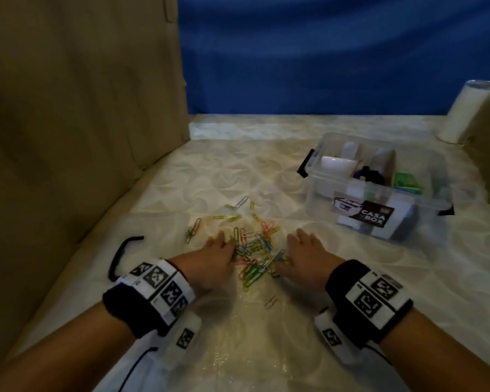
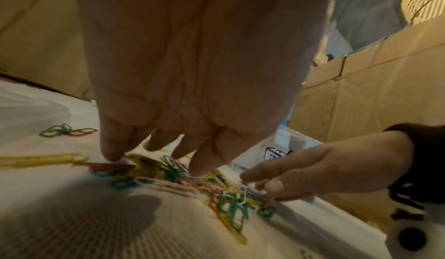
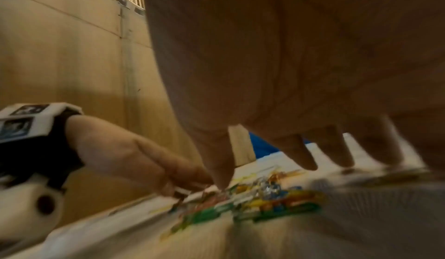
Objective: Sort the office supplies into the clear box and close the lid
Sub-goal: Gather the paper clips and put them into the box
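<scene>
A heap of coloured paper clips (image 1: pixel 256 250) lies on the white patterned cloth, with a few strays farther back. My left hand (image 1: pixel 224 246) rests at the heap's left side, its fingertips (image 2: pixel 113 154) pointing down onto the clips (image 2: pixel 192 183). My right hand (image 1: pixel 294 244) is at the heap's right side with its fingers spread, and its thumb tip (image 3: pixel 222 181) touches the clips (image 3: pixel 265 196). Neither hand holds anything. The clear box (image 1: pixel 323 193) stands to the right and farther back. It has no lid on and holds white, black and green supplies.
Cardboard walls (image 1: pixel 68 137) stand close on the left and at the far right. A blue cloth hangs behind. A white cylinder (image 1: pixel 464 111) stands at the back right. A black curved strip (image 1: pixel 119 256) lies to the left of my left wrist.
</scene>
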